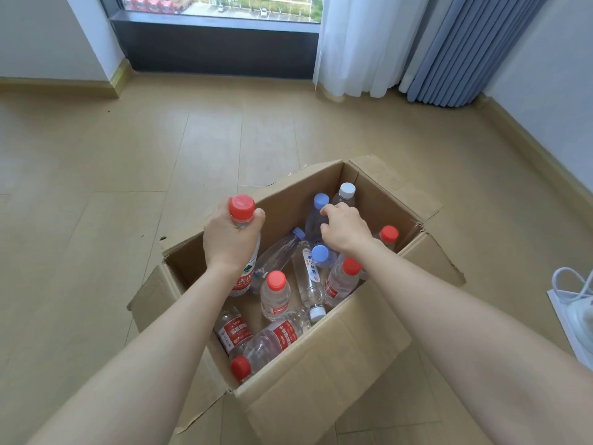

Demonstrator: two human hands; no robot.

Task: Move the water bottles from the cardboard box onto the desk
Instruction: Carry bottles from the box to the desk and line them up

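Early: left hand (229, 242) fingers clamp red-cap bottle (242, 207) at 10 o'clock of box (321, 358); right hand (345, 232) curled over blue-cap bottle (321, 200), I can't tell grip; roughly 10 remain

Cardboard box (321, 380): plain brown corrugated board, matt, flap edges torn and fuzzy. Bottles all thin clear plastic, glossy, ribbed walls, shiny film labels. Red-capped bottle (243, 216) in the left hand (229, 242): opaque ridged plastic cap, slight sheen. Blue-capped bottle (316, 216) at the right hand (345, 232): same clear plastic, paler matt cap. Floor (160, 139): wood-look planks, smooth, satin finish. Sheer curtain (359, 43): thin white translucent cloth. Blue curtain (465, 49): heavier matt cloth, pleated. Window frame (218, 49): dark, matt, looks like metal. Cable (571, 284): white smooth plastic.
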